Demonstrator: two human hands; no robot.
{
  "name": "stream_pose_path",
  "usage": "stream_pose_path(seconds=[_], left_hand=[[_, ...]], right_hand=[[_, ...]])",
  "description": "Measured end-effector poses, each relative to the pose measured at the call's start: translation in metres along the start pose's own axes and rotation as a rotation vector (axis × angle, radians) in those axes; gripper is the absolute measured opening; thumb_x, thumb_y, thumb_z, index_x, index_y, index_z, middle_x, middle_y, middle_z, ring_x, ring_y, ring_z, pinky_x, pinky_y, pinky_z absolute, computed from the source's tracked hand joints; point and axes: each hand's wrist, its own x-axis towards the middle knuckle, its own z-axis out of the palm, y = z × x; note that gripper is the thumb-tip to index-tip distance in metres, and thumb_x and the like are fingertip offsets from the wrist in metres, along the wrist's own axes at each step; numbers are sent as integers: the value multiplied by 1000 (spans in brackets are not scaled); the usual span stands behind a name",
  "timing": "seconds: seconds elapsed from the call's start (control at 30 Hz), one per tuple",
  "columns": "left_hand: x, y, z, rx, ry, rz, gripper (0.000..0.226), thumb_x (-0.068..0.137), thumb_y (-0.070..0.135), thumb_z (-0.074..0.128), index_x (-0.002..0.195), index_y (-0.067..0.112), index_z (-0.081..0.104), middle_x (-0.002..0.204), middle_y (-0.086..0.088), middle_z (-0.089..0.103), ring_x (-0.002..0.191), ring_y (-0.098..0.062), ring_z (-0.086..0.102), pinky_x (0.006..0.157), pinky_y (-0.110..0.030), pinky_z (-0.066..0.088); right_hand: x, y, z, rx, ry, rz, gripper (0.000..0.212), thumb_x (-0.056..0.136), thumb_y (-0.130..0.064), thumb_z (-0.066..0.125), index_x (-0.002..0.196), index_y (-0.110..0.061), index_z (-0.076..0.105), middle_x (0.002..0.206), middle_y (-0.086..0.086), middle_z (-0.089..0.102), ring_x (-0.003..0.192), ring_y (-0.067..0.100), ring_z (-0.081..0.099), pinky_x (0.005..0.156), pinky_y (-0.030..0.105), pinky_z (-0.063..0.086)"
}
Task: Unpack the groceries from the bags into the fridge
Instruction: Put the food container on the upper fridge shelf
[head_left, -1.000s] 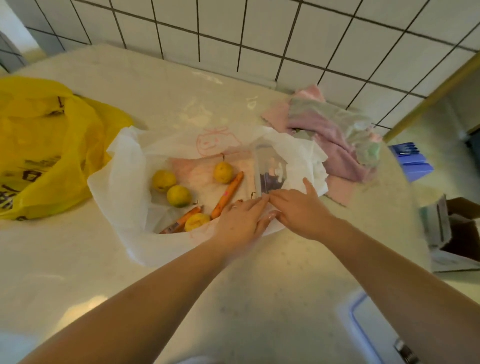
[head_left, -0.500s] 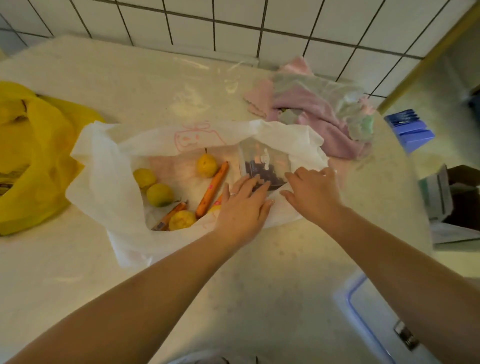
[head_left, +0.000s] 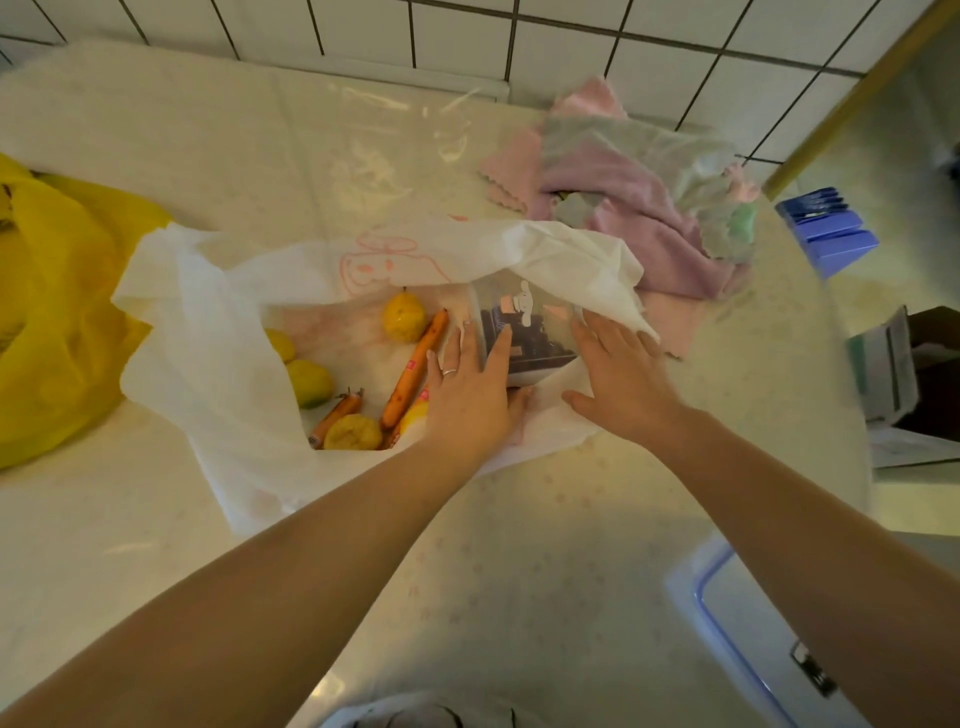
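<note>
Cream-coloured, glossy table (head_left: 156, 519) fills most of the view, with both forearms stretched out over it toward a white tiled wall (head_left: 571, 41) at the far edge. Far to the left of the left hand sits a crumpled yellow bag (head_left: 57, 322), its contents hidden. Beyond the right hand, near the wall, lies a heap of pink and pale green cloths (head_left: 639, 197). A white plastic bag (head_left: 218, 364) with a pink cartoon print lies open under both hands, its mouth spread wide and its far flap draped over the top of a clear container (head_left: 524, 322) that stands inside the bag. The left hand (head_left: 470, 395) rests flat with fingers straight and slightly spread, a ring on one finger, fingertips against the left side of the container. The right hand (head_left: 621, 379) is likewise flat and relaxed, lying on the bag just right of the container, fingers reaching its right edge. Neither hand is curled round anything. Dark contents show through the container's wall, too blurred to name. Just left of the left hand, inside the bag, lie several orange sausages (head_left: 415, 369) and small yellow fruits (head_left: 404, 318), one partly hidden by the hand.
</note>
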Motion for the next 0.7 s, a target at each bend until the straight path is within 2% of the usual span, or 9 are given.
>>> stream_pose_path(seconds=[0.13,0.27,0.33,0.53,0.7], left_hand=[[5,0,4,-26,12,-38,72,93,56,34,149,26,2,157,-16,3,144,-34,-5,115,-54,3],[11,-1,5,-62,-1,-58,76,91,58,38,149,28,1,157,-14,5,144,-33,-5,116,-54,1],[13,-2,6,-67,4,-64,76,91,58,39,149,28,1,157,-13,7,144,-33,-4,116,-53,1],[13,-3,5,-96,22,-49,72,94,44,43,149,27,1,157,-12,9,145,-29,-1,115,-55,2],[10,-13,3,-176,76,-24,71,94,41,47,149,27,6,157,-9,12,145,-25,-1,115,-50,-2]], right_hand=[[2,-2,4,23,61,-31,72,87,-54,50,145,-19,28,155,3,20,140,24,20,112,43,17],[8,-5,9,71,71,89,76,84,-62,45,144,-19,26,148,5,35,131,28,38,104,43,31],[10,-4,12,92,55,137,79,83,-65,45,144,-20,25,143,5,41,129,29,40,102,44,34],[11,-2,11,265,-5,107,91,78,-50,66,148,-23,15,151,2,29,140,23,23,113,42,19],[8,-12,5,419,52,146,90,76,-43,69,148,-28,18,151,-4,30,141,19,21,114,46,14]])
